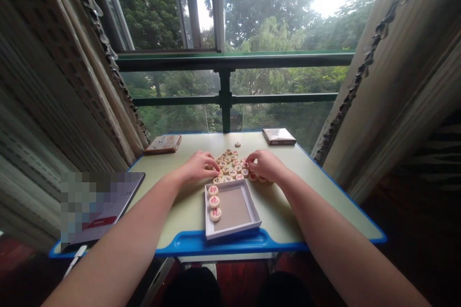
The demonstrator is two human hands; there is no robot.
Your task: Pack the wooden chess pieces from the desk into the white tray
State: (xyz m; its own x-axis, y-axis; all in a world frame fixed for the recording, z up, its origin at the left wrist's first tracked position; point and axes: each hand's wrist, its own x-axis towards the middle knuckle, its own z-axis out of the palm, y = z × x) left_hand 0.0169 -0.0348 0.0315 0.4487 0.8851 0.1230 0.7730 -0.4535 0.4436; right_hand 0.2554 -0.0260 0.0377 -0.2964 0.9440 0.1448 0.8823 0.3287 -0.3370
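A heap of round wooden chess pieces (pixel 230 165) with red and dark characters lies in the middle of the pale green table (pixel 187 206). My left hand (pixel 200 166) rests at the heap's left side, fingers curled onto the pieces. My right hand (pixel 264 165) sits at the heap's right side, fingertips pinched over a piece. In front of the heap stands a shallow white box (pixel 248 204). Three pieces (pixel 214 202) are lined up along its left inner wall.
A brown box lid (pixel 163 144) lies at the table's back left and a flat box (pixel 279 136) at the back right. A dark notebook (pixel 108 201) lies at the left edge. The table has a blue rim (pixel 230 244). Behind it are a window railing and curtains.
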